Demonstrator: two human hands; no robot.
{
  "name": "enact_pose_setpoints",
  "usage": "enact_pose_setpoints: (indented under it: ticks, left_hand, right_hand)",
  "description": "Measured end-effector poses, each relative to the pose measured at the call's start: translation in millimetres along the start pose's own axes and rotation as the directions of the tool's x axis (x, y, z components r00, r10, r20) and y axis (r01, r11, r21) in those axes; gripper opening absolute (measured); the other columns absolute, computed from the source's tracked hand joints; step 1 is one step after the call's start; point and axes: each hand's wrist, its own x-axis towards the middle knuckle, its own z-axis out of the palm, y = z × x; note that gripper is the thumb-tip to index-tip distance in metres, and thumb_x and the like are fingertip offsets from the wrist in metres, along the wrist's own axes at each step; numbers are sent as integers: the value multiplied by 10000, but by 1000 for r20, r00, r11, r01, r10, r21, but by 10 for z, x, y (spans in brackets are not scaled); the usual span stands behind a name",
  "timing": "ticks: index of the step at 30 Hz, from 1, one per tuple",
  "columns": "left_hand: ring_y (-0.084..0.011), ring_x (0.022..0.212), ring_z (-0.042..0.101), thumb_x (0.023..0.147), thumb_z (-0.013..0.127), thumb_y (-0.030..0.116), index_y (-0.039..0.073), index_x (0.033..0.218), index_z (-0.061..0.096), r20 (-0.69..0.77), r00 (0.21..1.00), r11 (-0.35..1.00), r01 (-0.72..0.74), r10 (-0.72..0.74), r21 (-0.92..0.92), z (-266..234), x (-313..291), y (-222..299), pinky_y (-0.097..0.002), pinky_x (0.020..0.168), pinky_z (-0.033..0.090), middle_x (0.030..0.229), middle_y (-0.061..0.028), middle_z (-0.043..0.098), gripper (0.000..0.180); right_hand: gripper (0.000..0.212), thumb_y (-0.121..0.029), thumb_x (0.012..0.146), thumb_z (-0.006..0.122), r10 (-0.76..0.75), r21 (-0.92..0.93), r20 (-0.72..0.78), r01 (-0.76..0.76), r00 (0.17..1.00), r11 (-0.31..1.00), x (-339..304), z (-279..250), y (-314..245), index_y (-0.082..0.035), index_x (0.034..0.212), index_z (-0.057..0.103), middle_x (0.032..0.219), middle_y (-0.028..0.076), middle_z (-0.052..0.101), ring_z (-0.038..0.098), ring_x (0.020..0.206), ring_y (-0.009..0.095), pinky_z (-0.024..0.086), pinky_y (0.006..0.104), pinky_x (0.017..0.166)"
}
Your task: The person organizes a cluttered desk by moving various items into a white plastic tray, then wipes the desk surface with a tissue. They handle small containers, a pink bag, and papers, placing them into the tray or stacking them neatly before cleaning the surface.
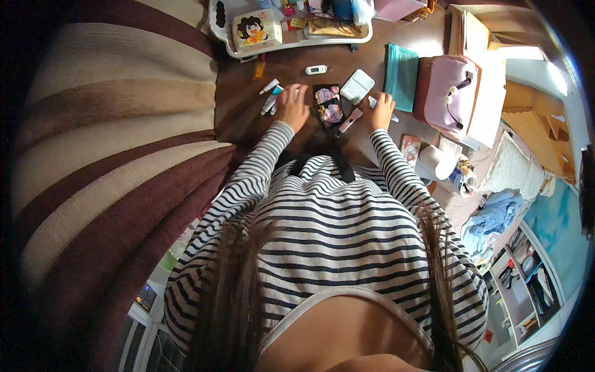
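Observation:
My left hand (292,106) rests on the brown table (242,99), fingers spread, next to several small white and teal tubes (270,98). My right hand (381,111) lies on the table with its fingers on a thin white stick-like thing (392,116); whether it grips it I cannot tell. Between the hands lies a black case with pink contents (327,105), and a small pink tube (350,119) lies just to its right. A pale green flat box (357,86) sits behind the case.
A white tray (230,43) with a cartoon-printed box (256,29) stands at the back. A teal cloth (401,75), a pink bag (447,96), a paper roll (436,162) lie right. A striped cushion (111,149) fills the left.

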Motion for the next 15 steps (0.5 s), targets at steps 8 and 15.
enact_pose_setpoints:
  ticks: [8,15]
  left_hand:
    - [-278,1221,320,556,811,358,123,1353,239,318,948,977,-47,-23,209,278,453,588,-521,1033,217,1268,-112,372,1009]
    - [-328,944,569,715,700,296,35,1043,504,404,914,995,66,-29,-78,320,384,379,-404,807,455,1015,-174,591,462]
  right_hand:
    - [459,-489,754,608,367,-72,426,-373,827,925,-543,12,-137,-42,857,584,808,174,641,621,774,339,485,412,683]
    - [381,-376,765,643,323,119,303,-372,897,921,-545,74,-42,-28,885,541,815,166,617,603,764,327,472,401,683]
